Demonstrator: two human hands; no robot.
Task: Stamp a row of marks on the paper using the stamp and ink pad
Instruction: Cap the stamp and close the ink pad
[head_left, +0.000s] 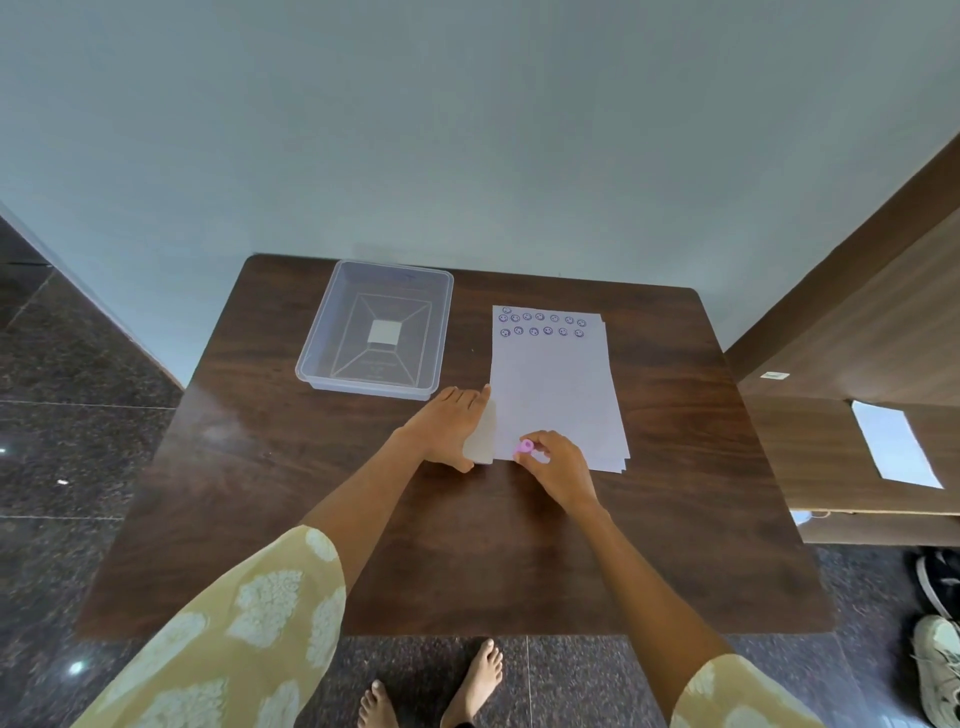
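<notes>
Since the pink stamp (525, 447) looks small, light and rigid, her right hand (558, 462) pinches its sides; her left hand (451, 422) lies flat, steadying the flimsy paper (556, 384).

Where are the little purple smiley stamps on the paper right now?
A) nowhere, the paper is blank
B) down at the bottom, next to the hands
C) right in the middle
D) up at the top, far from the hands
D: the purple marks sit in rows along the far top edge of the paper, while the right hand holds the pink stamp down at the near edge.
</notes>
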